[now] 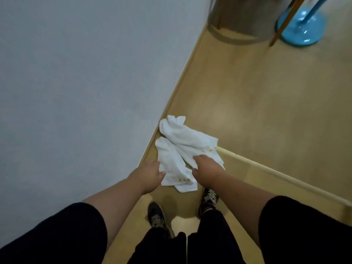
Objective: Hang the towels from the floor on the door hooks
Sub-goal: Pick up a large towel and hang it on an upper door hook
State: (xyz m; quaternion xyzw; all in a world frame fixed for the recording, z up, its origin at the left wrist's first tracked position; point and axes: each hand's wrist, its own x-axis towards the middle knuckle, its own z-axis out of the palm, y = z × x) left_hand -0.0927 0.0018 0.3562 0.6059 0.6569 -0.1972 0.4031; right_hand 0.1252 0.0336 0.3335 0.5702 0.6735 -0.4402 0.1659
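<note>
White towels (pixel 182 147) with small yellow marks are bunched together above the tan floor, close to the foot of the grey wall. My left hand (pixel 150 175) grips the left bundle at its lower edge. My right hand (pixel 204 168) is closed on the right bundle near its yellow-marked end. The far ends of the cloth droop toward the skirting. No door hooks are in view.
A grey wall (pixel 76 82) fills the left. A pale door edge or threshold strip (pixel 276 174) runs diagonally at the right. A blue round stand base (pixel 302 27) and a wooden pole (pixel 283 21) sit at the top right. My two shoes (pixel 158 218) stand below.
</note>
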